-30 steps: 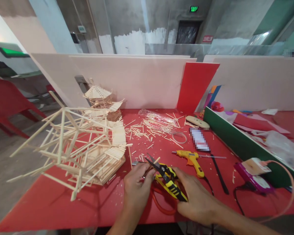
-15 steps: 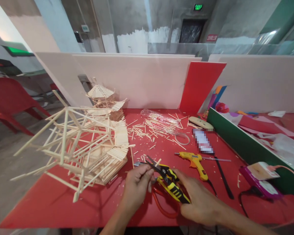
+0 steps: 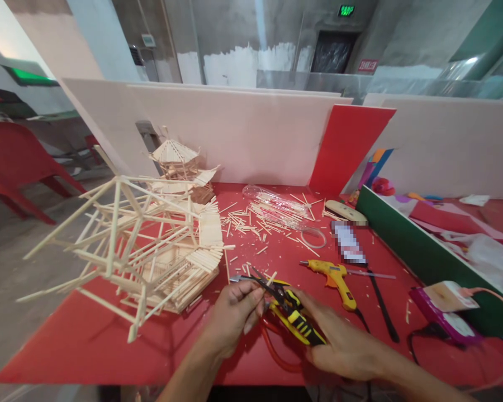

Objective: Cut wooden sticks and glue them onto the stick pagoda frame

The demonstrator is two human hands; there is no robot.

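Note:
My left hand (image 3: pixel 235 312) is closed in a pinch on a short, thin wooden stick (image 3: pixel 271 277), whose pale end sticks up beyond the fingertips at the blades. My right hand (image 3: pixel 335 343) grips black-and-yellow shears (image 3: pixel 298 322), their dark blades pointing up and left around or beside the stick; I cannot tell which. Beneath both hands lies a tool with a red handle (image 3: pixel 274 352), partly hidden. To the left stands an open stick framework (image 3: pixel 113 234), in front of a slatted wooden base (image 3: pixel 184 285).
Stick offcuts (image 3: pixel 238 223) and a plastic bag of sticks (image 3: pixel 276 206) lie on the red table (image 3: pixel 79 346). A yellow glue gun (image 3: pixel 333 273) with a cord rests at right, near a phone (image 3: pixel 349 243) and a green board (image 3: pixel 406 240). A pagoda-like stick model (image 3: pixel 176 159) stands behind.
The view has shifted slightly. Both hands keep nearly the same pose, with the stick and shears still held together; no clear movement of the blades shows.

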